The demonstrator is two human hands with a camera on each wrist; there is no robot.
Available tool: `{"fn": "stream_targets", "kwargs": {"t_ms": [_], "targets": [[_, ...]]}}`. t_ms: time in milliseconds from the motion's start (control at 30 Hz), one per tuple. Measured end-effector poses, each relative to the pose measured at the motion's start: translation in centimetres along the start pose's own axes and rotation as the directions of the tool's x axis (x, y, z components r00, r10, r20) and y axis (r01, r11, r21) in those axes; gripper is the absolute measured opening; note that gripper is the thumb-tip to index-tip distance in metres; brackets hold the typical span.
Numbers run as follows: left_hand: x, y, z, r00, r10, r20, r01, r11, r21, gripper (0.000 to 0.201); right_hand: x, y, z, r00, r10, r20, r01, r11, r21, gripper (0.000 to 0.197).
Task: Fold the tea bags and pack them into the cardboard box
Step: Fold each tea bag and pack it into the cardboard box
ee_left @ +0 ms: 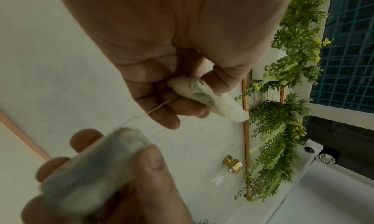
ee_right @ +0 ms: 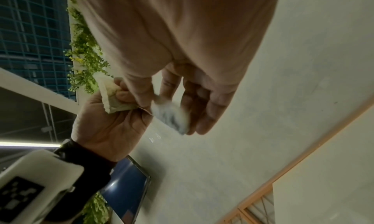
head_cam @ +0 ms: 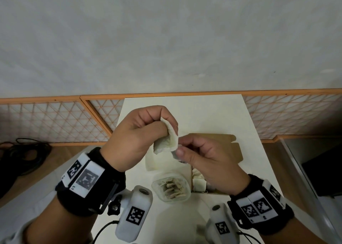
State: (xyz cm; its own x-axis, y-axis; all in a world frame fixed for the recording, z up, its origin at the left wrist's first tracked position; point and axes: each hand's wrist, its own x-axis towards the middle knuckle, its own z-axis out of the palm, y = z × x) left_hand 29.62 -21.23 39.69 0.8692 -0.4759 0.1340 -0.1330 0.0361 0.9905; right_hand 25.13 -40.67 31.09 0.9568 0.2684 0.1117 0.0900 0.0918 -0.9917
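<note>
My left hand [head_cam: 148, 131] is raised above the table and grips a crumpled white tea bag [head_cam: 167, 139] between thumb and curled fingers; the left wrist view shows the tea bag [ee_left: 204, 96] with a thin string [ee_left: 160, 106] trailing from it. My right hand [head_cam: 194, 153] pinches the small grey paper tag [head_cam: 175, 154] just right of the bag; in the right wrist view the tag [ee_right: 172, 117] is blurred. Below the hands, the brown cardboard box [head_cam: 229, 147] lies open with folded tea bags [head_cam: 199, 182] inside, partly hidden by my right hand.
A clear plastic tub [head_cam: 171, 188] with several loose tea bags stands near the table's front, left of the box. A pale lid [head_cam: 153, 162] lies behind it. The white table [head_cam: 203, 112] is narrow; a lattice panel [head_cam: 55, 121] and dark cables [head_cam: 24, 156] lie to the left.
</note>
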Motion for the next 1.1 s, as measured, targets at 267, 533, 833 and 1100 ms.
{"fn": "stream_targets", "kwargs": {"t_ms": [267,533,833,1100], "targets": [[0.1,0.1,0.3,0.998,0.01,-0.063,-0.011,1.0,-0.015,0.017,-0.5,-0.3,-0.4,0.995,-0.078,-0.053,0.072,0.99,-0.121,0.013],[0.2,-3.7,0.2,0.98,-0.152,-0.127,0.144,0.987,-0.076,0.018,-1.1,-1.7,-0.8,0.986,-0.157,-0.051,0.154,0.986,-0.068,0.011],[-1.6,-6.1,2.2,0.97,-0.237,-0.046,0.225,0.957,-0.183,0.034,-0.8,-2.8,-0.8,0.975,-0.161,-0.151,0.173,0.982,0.071,0.006],[-3.3,-7.7,1.0,0.899,-0.387,-0.205,0.283,0.871,-0.402,0.011,0.0,-1.7,-2.5,0.924,-0.143,-0.354,0.103,0.986,-0.13,0.017]]}}
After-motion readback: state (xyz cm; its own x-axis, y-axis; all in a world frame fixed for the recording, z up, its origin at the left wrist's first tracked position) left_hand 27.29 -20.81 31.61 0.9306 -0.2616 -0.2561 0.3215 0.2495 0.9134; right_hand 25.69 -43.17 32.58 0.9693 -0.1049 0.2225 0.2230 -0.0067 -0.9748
